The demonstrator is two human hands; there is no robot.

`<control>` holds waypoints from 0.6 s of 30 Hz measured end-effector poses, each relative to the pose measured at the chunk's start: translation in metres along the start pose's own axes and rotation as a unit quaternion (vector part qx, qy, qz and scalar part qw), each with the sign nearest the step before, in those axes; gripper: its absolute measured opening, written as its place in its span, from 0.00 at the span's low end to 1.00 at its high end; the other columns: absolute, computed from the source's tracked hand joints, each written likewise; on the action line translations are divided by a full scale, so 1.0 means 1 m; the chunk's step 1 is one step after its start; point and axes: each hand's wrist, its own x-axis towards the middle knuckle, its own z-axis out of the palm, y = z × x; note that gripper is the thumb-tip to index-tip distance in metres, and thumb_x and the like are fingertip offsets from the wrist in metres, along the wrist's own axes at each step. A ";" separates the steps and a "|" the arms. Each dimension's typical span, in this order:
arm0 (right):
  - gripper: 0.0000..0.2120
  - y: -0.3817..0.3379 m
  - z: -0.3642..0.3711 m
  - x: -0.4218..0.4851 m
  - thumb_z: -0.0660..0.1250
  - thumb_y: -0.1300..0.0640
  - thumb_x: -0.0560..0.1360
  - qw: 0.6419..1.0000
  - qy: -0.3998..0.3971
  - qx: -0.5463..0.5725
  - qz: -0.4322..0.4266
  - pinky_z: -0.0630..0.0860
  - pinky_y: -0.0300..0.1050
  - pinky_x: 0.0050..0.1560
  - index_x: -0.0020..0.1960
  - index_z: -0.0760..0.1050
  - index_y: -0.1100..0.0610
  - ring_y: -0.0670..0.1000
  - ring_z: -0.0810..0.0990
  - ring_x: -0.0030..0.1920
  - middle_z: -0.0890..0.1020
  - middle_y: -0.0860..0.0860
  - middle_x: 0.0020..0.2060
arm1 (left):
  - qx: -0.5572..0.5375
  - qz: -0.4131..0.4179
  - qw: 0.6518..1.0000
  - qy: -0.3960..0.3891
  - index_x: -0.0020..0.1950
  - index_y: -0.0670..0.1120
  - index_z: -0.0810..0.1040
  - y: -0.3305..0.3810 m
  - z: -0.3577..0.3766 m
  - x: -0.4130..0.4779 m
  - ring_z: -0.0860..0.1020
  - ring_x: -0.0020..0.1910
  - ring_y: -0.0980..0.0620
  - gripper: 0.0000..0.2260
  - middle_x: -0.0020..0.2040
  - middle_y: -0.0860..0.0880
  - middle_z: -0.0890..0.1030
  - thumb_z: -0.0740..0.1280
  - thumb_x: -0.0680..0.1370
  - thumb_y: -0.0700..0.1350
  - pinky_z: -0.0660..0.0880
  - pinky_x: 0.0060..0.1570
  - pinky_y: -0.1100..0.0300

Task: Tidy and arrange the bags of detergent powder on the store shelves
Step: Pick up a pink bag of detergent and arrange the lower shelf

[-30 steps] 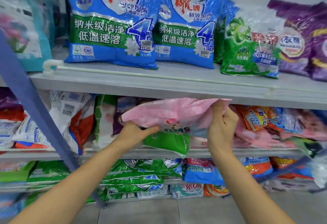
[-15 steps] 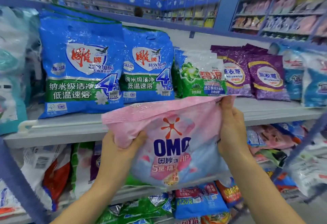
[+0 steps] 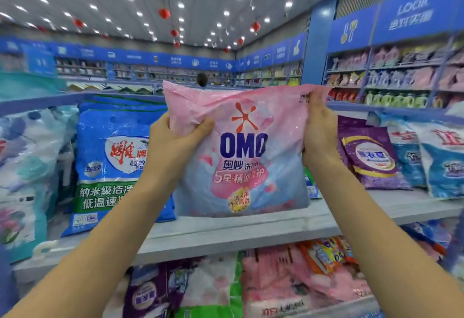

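Observation:
A pink OMO detergent bag (image 3: 241, 157) stands upright in front of me, its bottom at the level of the grey top shelf (image 3: 226, 232). My left hand (image 3: 173, 144) grips its upper left corner, thumb on the front. My right hand (image 3: 320, 126) pinches the upper right corner. The pink bag hides much of what stands behind it. A large blue bag (image 3: 113, 164) stands on the shelf to its left, partly behind my left arm. A purple bag (image 3: 369, 154) leans to its right.
Teal and white bags (image 3: 27, 167) fill the shelf's far left; blue and white bags (image 3: 437, 157) stand at the far right. The shelf below holds purple, green and pink bags (image 3: 288, 280). Wall shelving (image 3: 391, 76) with goods runs behind on the right.
Both hands lifted the pink bag from the lower shelf up to top-shelf level and turned it upright. The camera tilted up, so the ceiling and far shelves now show.

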 end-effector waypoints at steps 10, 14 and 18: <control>0.29 0.090 0.012 0.018 0.57 0.42 0.78 0.984 -0.114 -0.023 0.138 0.68 0.41 0.39 0.43 0.71 0.71 0.51 0.71 0.38 0.72 0.70 0.35 | 0.121 -0.042 0.992 0.013 0.49 0.47 0.78 -0.084 -0.003 0.013 0.82 0.44 0.51 0.22 0.45 0.51 0.82 0.75 0.64 0.60 0.79 0.44 0.51; 0.14 0.097 0.009 0.024 0.62 0.52 0.79 0.983 -0.119 0.031 0.137 0.70 0.45 0.39 0.43 0.76 0.63 0.50 0.74 0.38 0.77 0.52 0.34 | 0.078 -0.044 0.996 0.021 0.50 0.46 0.74 -0.087 -0.003 0.019 0.79 0.41 0.55 0.08 0.45 0.49 0.80 0.68 0.75 0.49 0.76 0.37 0.64; 0.23 0.093 0.009 0.034 0.66 0.53 0.76 0.986 -0.109 0.059 0.107 0.67 0.51 0.46 0.48 0.69 0.76 0.53 0.69 0.44 0.72 0.55 0.41 | 0.073 -0.020 0.996 0.036 0.44 0.43 0.75 -0.087 -0.005 0.031 0.76 0.41 0.48 0.09 0.43 0.42 0.78 0.64 0.79 0.48 0.74 0.42 0.50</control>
